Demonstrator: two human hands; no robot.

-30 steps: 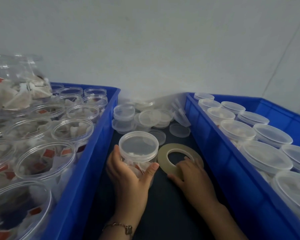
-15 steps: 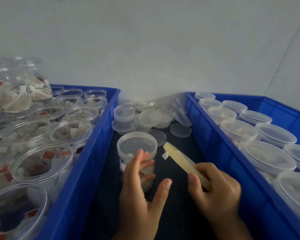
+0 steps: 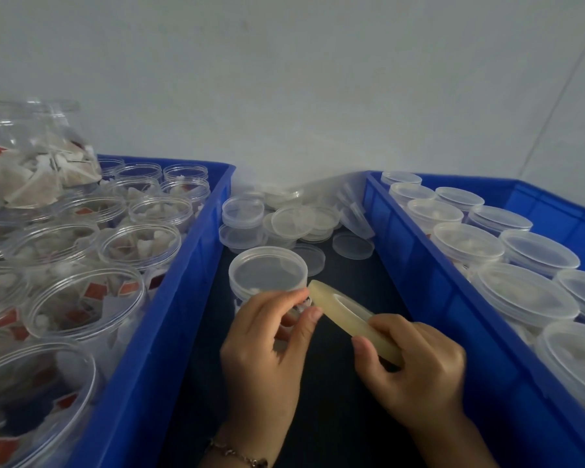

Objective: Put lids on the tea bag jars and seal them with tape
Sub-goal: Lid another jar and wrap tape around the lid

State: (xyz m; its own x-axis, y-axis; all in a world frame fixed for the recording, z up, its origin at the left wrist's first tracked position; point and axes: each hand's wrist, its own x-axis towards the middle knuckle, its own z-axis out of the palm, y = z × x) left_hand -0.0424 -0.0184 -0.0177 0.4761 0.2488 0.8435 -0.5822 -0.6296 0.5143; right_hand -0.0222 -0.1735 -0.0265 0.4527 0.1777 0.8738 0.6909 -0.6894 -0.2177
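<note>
With the right hand [image 3: 416,363] gripping the yellowish translucent tape roll [image 3: 348,315] just right of the lidded clear plastic jar [image 3: 267,275] on the dark tabletop [image 3: 335,417], the left hand [image 3: 267,346] should pinch the tape's free end firmly and peel steadily.

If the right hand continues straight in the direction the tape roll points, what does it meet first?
Probably the left hand, whose fingertips already pinch at the far end of the tape roll held by the right hand. Just behind stands the lidded jar; depth is unclear.
</note>
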